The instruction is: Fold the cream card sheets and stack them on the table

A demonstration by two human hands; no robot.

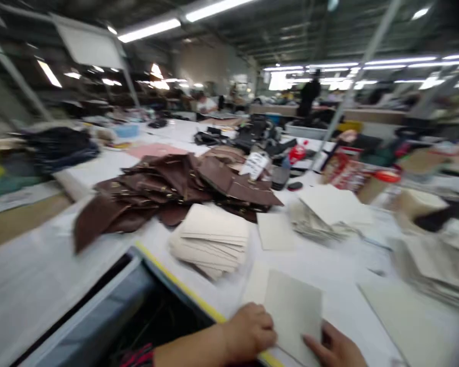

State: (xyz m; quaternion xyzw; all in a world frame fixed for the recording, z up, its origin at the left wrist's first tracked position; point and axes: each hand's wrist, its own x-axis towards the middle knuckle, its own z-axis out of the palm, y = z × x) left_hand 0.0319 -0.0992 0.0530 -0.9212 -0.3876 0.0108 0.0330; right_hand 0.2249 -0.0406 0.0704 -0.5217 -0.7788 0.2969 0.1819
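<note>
A pale grey rectangular sheet lies at the table's near edge, overlapping a cream piece; its exact material is unclear. My left hand is closed, its curled fingers at the lower left edge of the sheet. On the opposite side, my right hand grips the sheet's right edge, thumb on top and the other fingers partly hidden. Just beyond sits a fanned stack of cream pieces. One loose pale square lies beside that stack.
Brown leather-like pieces are heaped farther back. More pale stacks stand at the right, with a large flat sheet nearer. A dark, yellow-edged opening lies at the lower left. Black items and a slanted pole stand beyond.
</note>
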